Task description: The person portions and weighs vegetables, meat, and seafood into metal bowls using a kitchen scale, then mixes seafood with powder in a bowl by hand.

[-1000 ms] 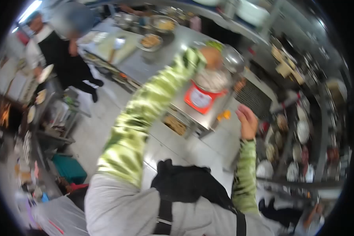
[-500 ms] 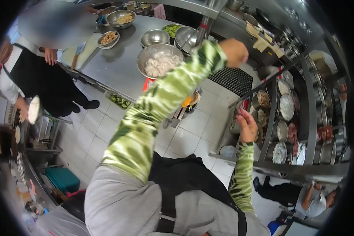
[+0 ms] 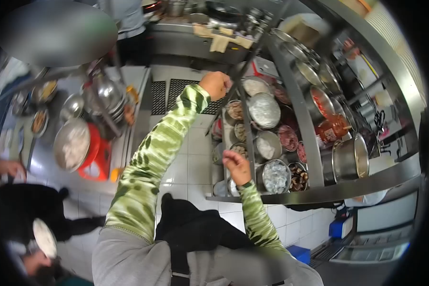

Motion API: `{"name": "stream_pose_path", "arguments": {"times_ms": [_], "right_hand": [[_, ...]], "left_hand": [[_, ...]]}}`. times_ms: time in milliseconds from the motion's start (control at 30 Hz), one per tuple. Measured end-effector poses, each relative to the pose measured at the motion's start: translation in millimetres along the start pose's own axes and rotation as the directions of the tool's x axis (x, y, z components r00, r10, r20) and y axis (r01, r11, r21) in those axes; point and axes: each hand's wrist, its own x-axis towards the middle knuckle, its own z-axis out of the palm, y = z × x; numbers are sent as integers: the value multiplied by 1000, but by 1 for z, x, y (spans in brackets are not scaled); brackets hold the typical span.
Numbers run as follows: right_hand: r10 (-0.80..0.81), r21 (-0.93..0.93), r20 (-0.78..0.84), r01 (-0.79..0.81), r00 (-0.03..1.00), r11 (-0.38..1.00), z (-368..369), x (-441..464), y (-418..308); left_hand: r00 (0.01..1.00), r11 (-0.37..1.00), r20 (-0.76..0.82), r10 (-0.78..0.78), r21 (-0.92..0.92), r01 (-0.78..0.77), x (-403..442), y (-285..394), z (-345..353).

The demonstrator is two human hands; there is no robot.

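Note:
My left hand (image 3: 217,86) is stretched forward with its fingers curled in, beside the upright edge of the metal rack (image 3: 295,90). Anything inside those fingers is hidden. My right hand (image 3: 237,168) hovers near the rack's front edge, fingers loosely bent and slightly apart, with nothing visible in them. Close to it are a bowl of whitish translucent pieces (image 3: 276,176), a bowl of dark brown pieces (image 3: 298,177) and a bowl of white food (image 3: 268,145). Farther in stand a film-covered bowl (image 3: 264,109) and a bowl of pink meat (image 3: 288,137).
At left, a steel counter (image 3: 43,157) holds a metal bowl of pale pieces (image 3: 74,145) beside a red object (image 3: 98,150). A co-worker's hand holds a white plate (image 3: 45,238) at lower left. Big steel pots (image 3: 350,157) stand on the rack's right side.
My view has turned right, so the rack is nearer and the counter has shifted left. Both hands have come to the rack's edge; the left stays curled, the right has loosened slightly.

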Motion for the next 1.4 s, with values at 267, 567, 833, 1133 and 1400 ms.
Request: {"name": "stream_pose_path", "arguments": {"times_ms": [267,567,833,1133,1400], "right_hand": [[115,-54,16,-114,993,992,-11,25,30],[260,-81,-46,-263,965,961,-13,61,47],[350,-97,38,-345,936,934,-20,68,47],[361,-118,51,-353,931,928,-19,67,36],[317,-229,104,-287,943,930,-16,68,32]], "left_hand": [[964,912,249,91,368,-181,209,-75,176],[909,946,332,-250,284,157,243,-108,317],[944,908,199,-262,382,171,231,-69,295],[933,952,350,-85,306,-28,254,-94,291],[938,964,345,1,249,-93,269,-102,279]]}}
